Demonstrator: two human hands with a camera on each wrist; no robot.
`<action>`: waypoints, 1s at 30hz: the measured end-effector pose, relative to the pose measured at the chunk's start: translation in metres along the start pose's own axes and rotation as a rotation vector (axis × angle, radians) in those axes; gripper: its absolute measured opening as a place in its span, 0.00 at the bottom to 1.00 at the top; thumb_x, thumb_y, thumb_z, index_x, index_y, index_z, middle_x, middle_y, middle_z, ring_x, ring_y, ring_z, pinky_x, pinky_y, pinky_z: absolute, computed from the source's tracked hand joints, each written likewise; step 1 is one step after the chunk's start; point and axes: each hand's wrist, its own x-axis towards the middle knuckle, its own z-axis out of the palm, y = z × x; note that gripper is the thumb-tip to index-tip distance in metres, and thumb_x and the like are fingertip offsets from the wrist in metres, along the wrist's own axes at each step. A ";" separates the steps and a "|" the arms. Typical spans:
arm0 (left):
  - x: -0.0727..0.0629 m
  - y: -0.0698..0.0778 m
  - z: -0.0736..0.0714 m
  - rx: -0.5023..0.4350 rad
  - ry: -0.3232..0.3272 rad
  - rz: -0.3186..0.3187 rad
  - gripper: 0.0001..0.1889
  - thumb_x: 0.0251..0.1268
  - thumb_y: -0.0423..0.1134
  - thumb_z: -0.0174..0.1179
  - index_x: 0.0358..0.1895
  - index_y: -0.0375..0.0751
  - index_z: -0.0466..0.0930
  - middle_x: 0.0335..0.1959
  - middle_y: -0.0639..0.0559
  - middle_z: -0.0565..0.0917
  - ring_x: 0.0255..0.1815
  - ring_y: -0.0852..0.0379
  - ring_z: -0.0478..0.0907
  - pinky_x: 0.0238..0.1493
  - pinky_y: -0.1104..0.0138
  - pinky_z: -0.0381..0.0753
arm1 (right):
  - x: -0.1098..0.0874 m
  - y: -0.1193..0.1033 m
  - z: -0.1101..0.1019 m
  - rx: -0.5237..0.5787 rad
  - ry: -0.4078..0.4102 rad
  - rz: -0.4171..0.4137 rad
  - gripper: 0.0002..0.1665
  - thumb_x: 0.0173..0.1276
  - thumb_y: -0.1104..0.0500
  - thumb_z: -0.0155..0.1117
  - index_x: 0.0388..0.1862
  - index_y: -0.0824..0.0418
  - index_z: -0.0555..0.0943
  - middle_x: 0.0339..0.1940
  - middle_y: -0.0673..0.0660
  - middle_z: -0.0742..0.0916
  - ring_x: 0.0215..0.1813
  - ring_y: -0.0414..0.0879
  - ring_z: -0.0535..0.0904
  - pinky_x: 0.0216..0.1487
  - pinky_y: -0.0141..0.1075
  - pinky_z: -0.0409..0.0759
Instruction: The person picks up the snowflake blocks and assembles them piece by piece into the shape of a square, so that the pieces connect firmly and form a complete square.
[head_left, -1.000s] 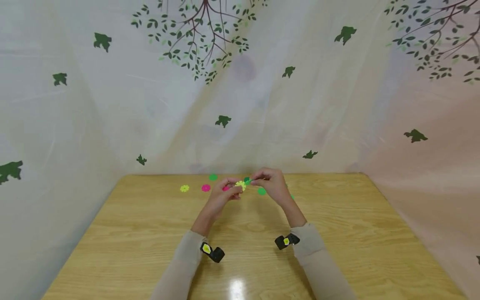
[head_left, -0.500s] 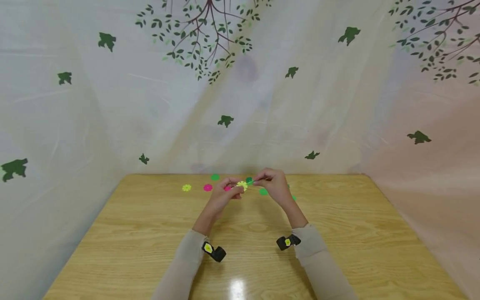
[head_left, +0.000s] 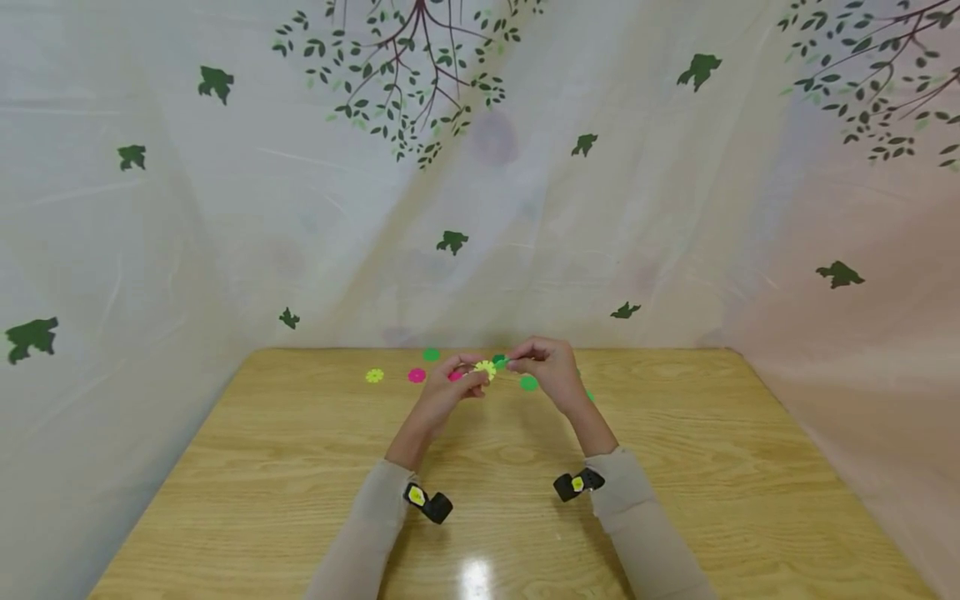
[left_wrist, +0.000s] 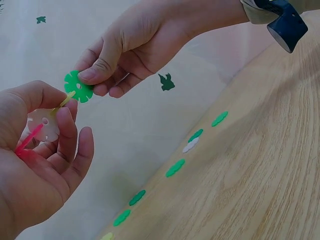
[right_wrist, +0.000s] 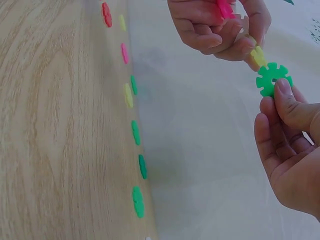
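My left hand (head_left: 442, 393) holds a small chain of slotted plastic snowflake discs. In the left wrist view these are a pink disc (left_wrist: 31, 139), a whitish disc (left_wrist: 38, 121) and a yellow disc (left_wrist: 61, 103) seen edge-on. Between thumb and fingers, my right hand (head_left: 551, 372) pinches a green snowflake disc (right_wrist: 272, 75). The green rim meets the yellow disc's edge; whether the slots are locked cannot be told. Both hands are raised above the far part of the table, close together.
Loose discs lie along the table's (head_left: 480, 500) far edge, among them a yellow one (head_left: 374, 376), a pink one (head_left: 416, 376) and several green ones (head_left: 528, 382). Behind the table hangs a pale curtain (head_left: 360, 250) with leaf and bird prints.
The green disc in my right hand has tilted, looking thin half a second ago and wider now. Both hands keep nearly the same place; the head view has shifted slightly.
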 end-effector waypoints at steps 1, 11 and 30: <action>0.000 0.000 0.000 0.000 0.000 0.001 0.12 0.70 0.29 0.61 0.54 0.30 0.77 0.31 0.57 0.84 0.33 0.60 0.82 0.41 0.71 0.86 | 0.000 0.000 0.000 0.006 -0.003 0.005 0.09 0.63 0.74 0.71 0.30 0.61 0.90 0.35 0.66 0.90 0.32 0.39 0.88 0.38 0.34 0.88; 0.000 -0.002 0.003 -0.033 -0.036 0.012 0.13 0.70 0.26 0.59 0.54 0.27 0.75 0.33 0.57 0.84 0.36 0.61 0.82 0.43 0.71 0.87 | -0.001 -0.003 0.002 -0.014 -0.004 -0.003 0.02 0.63 0.74 0.70 0.34 0.74 0.87 0.37 0.71 0.89 0.32 0.37 0.87 0.39 0.34 0.88; -0.001 -0.002 0.003 0.030 -0.091 -0.002 0.17 0.74 0.29 0.57 0.61 0.28 0.74 0.32 0.58 0.81 0.31 0.62 0.80 0.42 0.71 0.84 | -0.002 0.000 0.003 -0.069 -0.060 -0.052 0.04 0.64 0.70 0.72 0.37 0.70 0.89 0.39 0.67 0.90 0.38 0.38 0.87 0.41 0.30 0.86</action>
